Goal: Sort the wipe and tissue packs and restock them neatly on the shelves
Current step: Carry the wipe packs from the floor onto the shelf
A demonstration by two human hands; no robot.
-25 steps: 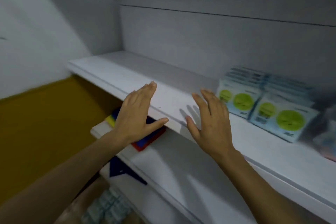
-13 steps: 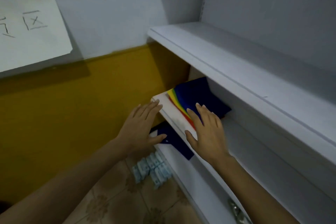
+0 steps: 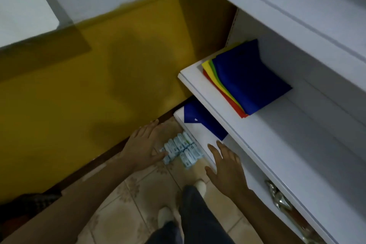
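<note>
Several pale blue tissue packs (image 3: pixel 182 149) stand in two rows on the tiled floor, against the foot of the white shelf unit (image 3: pixel 257 144). My left hand (image 3: pixel 143 147) hovers just left of the packs with fingers straight, holding nothing. On the right of the packs, in front of the lower shelf edge, my right hand (image 3: pixel 227 166) is spread and empty.
A stack of coloured sheets, blue on top (image 3: pixel 245 77), lies on the middle shelf. A blue and white item (image 3: pixel 200 123) sits on the shelf below. Silvery packaging (image 3: pixel 281 202) shows at the lower right. A yellow wall (image 3: pixel 89 89) stands at left. My feet (image 3: pixel 200 186) are on the tiles.
The view has dropped from the upper shelf towards the floor. Both hands have come down, still empty, and now flank the tissue packs on the tiles.
</note>
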